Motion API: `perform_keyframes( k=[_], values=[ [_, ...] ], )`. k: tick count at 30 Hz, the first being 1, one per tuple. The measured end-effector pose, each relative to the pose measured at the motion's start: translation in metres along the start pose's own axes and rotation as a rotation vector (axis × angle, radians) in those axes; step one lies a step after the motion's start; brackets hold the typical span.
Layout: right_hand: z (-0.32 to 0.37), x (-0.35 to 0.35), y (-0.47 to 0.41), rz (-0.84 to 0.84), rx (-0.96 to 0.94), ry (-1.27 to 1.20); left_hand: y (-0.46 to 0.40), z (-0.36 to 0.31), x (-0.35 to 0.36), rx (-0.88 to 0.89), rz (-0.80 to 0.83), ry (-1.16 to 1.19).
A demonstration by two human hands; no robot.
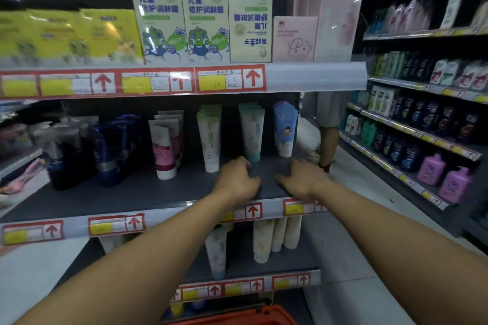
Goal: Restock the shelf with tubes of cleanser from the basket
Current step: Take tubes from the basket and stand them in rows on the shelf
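Both forearms extend forward from the near edge to the middle shelf (pixel 148 192). The left hand (pixel 237 179) lies knuckles up on the shelf surface, its grip loosely curled downward; no object is visible in it. Its fingertips lie just beside the base of the teal-capped tube (pixel 252 134). The right hand (pixel 303 179) rests palm down to the right, thumb pointing left toward the left hand, grip relaxed and spread, holding nothing. The hands are near each other but apart.

The orange basket (pixel 237 318) shows only its rim at the near bottom edge; its contents cannot be seen.

Cleanser tubes stand on the middle shelf in rows running from near to far. Each tube is upright, long axis vertical, cap down and flat crimped end up. From left to right: dark blue tubes (pixel 111 150), pink-banded tubes (pixel 165 148), white-and-green tubes (pixel 210 137), the teal-capped tube and those behind it, then blue tubes (pixel 284 129) at the right end. On the shelf below, further cream tubes (pixel 264 240) stand in the same cap-down orientation. Boxed products (pixel 203 10) stand on the shelf above
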State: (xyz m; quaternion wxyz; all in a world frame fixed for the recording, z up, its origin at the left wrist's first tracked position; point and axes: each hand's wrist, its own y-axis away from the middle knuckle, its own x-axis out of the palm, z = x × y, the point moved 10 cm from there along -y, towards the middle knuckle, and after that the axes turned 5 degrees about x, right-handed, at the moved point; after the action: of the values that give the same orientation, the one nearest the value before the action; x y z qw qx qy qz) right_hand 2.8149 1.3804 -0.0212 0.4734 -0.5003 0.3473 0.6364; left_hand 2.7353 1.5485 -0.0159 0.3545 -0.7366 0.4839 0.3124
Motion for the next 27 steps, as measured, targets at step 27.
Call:
perform_keyframes(
  k=[27],
  values=[
    [0.110,0.157,0.209,-0.325,-0.491,-0.006,0.226,0.140,0.006,0.093,-0.039,-0.172]
  ],
)
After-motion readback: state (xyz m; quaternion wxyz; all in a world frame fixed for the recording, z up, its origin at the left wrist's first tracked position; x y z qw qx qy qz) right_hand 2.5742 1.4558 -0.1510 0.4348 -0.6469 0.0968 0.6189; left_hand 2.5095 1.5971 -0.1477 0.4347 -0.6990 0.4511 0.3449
